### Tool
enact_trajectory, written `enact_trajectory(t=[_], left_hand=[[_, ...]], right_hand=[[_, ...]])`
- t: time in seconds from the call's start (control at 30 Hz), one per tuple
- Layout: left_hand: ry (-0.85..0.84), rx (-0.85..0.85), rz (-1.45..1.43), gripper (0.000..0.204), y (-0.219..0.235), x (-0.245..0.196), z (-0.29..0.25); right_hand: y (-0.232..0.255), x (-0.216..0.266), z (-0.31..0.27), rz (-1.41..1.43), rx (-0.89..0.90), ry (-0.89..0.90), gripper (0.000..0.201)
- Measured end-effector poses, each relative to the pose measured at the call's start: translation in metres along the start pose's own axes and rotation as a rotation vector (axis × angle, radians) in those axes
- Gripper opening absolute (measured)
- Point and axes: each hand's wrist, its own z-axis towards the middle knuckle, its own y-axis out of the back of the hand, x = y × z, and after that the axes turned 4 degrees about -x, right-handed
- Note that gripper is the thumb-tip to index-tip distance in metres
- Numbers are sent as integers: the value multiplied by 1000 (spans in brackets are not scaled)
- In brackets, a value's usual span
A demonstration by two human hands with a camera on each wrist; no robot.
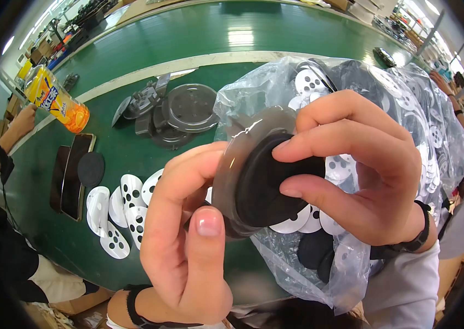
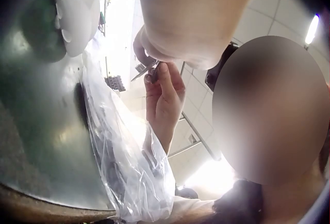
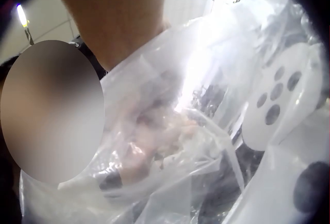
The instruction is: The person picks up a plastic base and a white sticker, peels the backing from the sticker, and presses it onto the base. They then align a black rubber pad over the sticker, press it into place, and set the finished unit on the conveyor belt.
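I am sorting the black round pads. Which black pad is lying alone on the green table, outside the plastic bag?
The black pad beside the phones, left of the white discs. Another is held in the hands; the others lie inside the plastic bag.

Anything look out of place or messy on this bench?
Mostly orderly. A juice bottle lies tipped on its side on the green table, and the white perforated discs sit in a loose, overlapping scatter rather than stacked.

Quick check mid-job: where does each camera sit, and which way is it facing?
Head: looks down at the left hand and right hand holding a smoky disc with a black pad.
Left wrist: looks up across at the right hand.
Right wrist: faces the plastic bag.
All three views share the bag.
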Motion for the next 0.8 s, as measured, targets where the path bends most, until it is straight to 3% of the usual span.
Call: enact_trajectory(t=[0.17, 0.37, 0.47, 0.57, 0.63, 0.67, 0.73, 0.77, 0.8], left_hand=[[31, -21, -10, 44, 4, 5, -2], [112, -76, 183, 47, -10, -9, 4], [81, 66, 186, 50, 7, -1, 5], [165, -27, 132, 53, 9, -4, 6], [236, -41, 117, 54, 11, -5, 8], [228, -36, 116, 54, 12, -6, 9], [305, 19, 90, 57, 16, -7, 12], [298, 24, 87, 57, 17, -6, 14], [335, 22, 4, 49, 17, -3, 16]], right_hand=[[0, -2, -1, 17, -18, 3, 27], [-1, -2, -1, 6, -49, 26, 26], [0, -2, -1, 21, -16, 29, 30], [2, -5, 2, -58, -29, 139, 39], [2, -11, 3, -172, -204, 135, 43], [1, -12, 3, -177, -209, 141, 43], [0, -12, 0, 688, 69, -540, 39], [2, -11, 0, 872, 159, -706, 32], [3, -12, 0, 867, 157, -702, 32]])
